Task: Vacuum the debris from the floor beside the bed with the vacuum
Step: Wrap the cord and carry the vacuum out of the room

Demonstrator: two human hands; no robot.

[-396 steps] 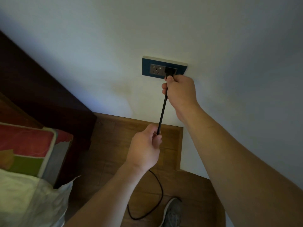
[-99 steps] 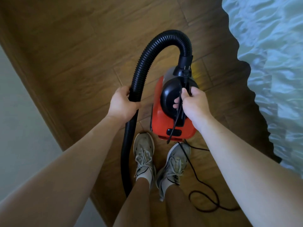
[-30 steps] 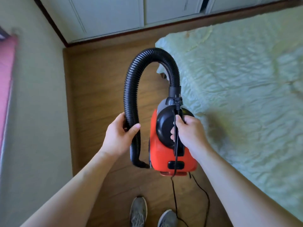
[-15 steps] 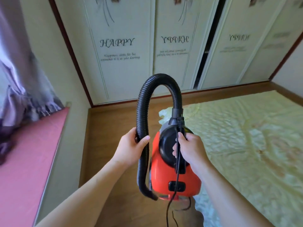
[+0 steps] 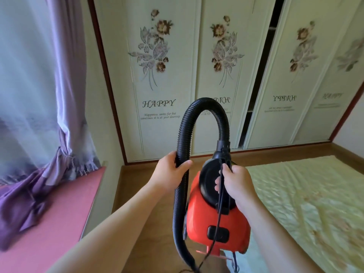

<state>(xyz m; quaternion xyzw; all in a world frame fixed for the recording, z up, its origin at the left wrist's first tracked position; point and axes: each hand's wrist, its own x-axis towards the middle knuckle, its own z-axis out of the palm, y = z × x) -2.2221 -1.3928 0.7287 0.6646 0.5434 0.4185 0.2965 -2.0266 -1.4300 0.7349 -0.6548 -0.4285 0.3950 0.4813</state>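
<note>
Floor strip (image 5: pixel 134 180) not yet touched: left hand (image 5: pixel 171 172) wraps the hose (image 5: pixel 183 134) at vacuum's 10 o'clock, likely to aim it, right hand (image 5: pixel 236 182) clamped on the handle carrying vacuum (image 5: pixel 206 219) mid-air, bed (image 5: pixel 305 194) at 3 o'clock.

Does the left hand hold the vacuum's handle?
No, the left hand grips the hose, while the right hand holds the vacuum by its handle.
</note>
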